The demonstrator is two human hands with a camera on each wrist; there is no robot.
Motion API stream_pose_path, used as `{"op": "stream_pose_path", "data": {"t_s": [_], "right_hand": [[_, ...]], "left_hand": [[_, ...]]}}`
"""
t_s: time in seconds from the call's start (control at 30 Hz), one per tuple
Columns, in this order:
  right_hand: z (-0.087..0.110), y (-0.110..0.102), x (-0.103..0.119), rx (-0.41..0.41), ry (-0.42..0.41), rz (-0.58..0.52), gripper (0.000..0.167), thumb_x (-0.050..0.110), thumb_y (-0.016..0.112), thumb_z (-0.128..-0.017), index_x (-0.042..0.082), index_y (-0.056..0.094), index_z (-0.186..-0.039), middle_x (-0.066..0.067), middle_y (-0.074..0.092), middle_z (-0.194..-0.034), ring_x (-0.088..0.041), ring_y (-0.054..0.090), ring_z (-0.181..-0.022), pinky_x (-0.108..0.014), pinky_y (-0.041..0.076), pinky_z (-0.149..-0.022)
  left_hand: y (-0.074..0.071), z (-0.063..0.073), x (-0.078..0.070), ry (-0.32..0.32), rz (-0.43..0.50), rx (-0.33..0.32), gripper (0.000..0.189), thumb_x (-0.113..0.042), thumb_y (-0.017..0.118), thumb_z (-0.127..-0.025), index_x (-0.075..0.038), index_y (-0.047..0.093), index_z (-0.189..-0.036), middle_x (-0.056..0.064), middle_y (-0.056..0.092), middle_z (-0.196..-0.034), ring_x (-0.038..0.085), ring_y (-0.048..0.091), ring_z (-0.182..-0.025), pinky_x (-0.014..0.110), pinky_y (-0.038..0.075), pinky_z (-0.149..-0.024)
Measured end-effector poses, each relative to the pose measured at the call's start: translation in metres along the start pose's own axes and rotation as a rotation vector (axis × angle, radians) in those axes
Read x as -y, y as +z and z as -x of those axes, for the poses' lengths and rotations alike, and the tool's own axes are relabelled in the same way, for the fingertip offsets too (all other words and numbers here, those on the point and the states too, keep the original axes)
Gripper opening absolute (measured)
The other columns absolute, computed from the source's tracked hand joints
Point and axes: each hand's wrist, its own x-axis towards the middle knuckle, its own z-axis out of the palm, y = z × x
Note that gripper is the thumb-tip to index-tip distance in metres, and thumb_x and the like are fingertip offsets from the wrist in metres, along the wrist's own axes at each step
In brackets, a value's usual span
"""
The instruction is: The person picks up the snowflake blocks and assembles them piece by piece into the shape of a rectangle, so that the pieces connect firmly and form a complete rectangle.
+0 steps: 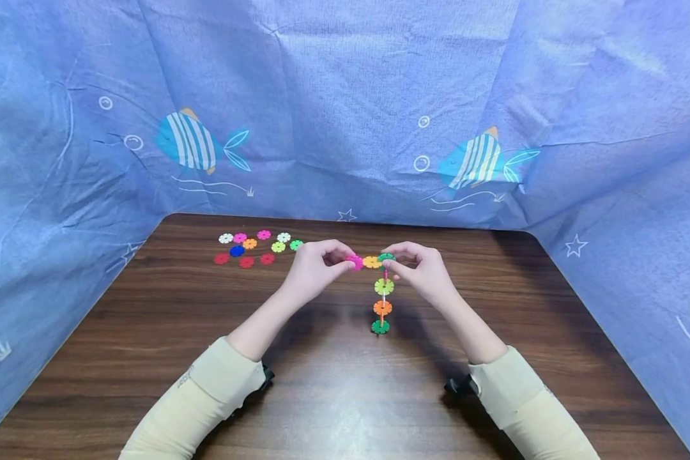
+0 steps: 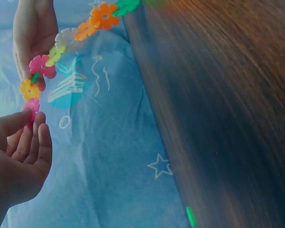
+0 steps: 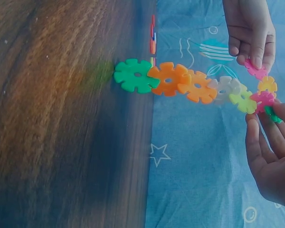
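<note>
Between thumb and fingers, my left hand (image 1: 314, 273) pinches a pink notched plastic flower disc (image 1: 354, 262). A yellow disc (image 1: 371, 262) joins it to a green disc (image 1: 386, 257), which my right hand (image 1: 424, 273) pinches. Below the right fingers hangs a chain of interlocked discs: pink (image 3: 263, 101), lime (image 1: 384, 287), white (image 3: 226, 90), two orange (image 3: 168, 80) and a green one (image 3: 136, 76) at the bottom end. Neighbouring discs stand crosswise to each other. In the head view the fingers cover parts of the pink and green discs.
Loose flower discs in several colours, among them a blue disc (image 1: 237, 251) and a red disc (image 1: 246, 262), lie at the back left of the brown wooden table (image 1: 149, 332). A blue curtain (image 1: 345, 128) printed with fish surrounds the table's back and sides.
</note>
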Motion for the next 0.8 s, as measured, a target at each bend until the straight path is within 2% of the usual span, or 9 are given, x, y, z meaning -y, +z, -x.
{"op": "stream_pose_path", "data": {"t_s": [0.13,0.4,0.67,0.8], "right_hand": [[0.000,-0.001,0.000,0.015,-0.006,0.018,0.022,0.006,0.068,-0.086,-0.004,0.067,-0.105,-0.023,0.070,-0.088,-0.016,0.069,-0.067,-0.048,0.055,-0.067],[0.000,0.000,0.003,0.014,-0.016,0.036,0.018,0.007,0.068,-0.086,-0.002,0.069,-0.101,-0.021,0.070,-0.083,-0.027,0.068,-0.066,-0.051,0.054,-0.067],[0.000,0.001,0.001,0.012,-0.005,0.047,0.018,0.007,0.068,-0.086,-0.002,0.069,-0.101,-0.021,0.070,-0.084,-0.024,0.069,-0.067,-0.046,0.056,-0.065],[-0.003,0.001,-0.012,0.013,-0.002,0.046,0.019,0.009,0.069,-0.086,0.000,0.069,-0.102,-0.019,0.070,-0.084,-0.027,0.069,-0.068,-0.040,0.057,-0.063]], "left_hand": [[0.000,-0.001,-0.001,-0.007,0.002,0.001,0.009,-0.014,0.076,-0.080,-0.013,0.073,-0.088,-0.004,0.071,-0.076,0.005,0.062,-0.063,0.023,0.051,-0.056],[-0.003,-0.002,-0.003,0.001,-0.016,-0.004,0.010,-0.012,0.075,-0.081,-0.011,0.074,-0.091,-0.001,0.072,-0.078,0.006,0.062,-0.064,0.022,0.051,-0.058],[-0.004,-0.003,-0.004,0.004,0.017,-0.009,0.010,-0.012,0.075,-0.080,-0.011,0.074,-0.090,-0.001,0.073,-0.079,0.006,0.063,-0.063,0.022,0.051,-0.056],[-0.003,-0.002,-0.006,0.014,0.027,-0.004,0.010,-0.011,0.075,-0.080,-0.010,0.074,-0.090,-0.001,0.073,-0.079,0.009,0.065,-0.065,0.022,0.051,-0.057]]}}
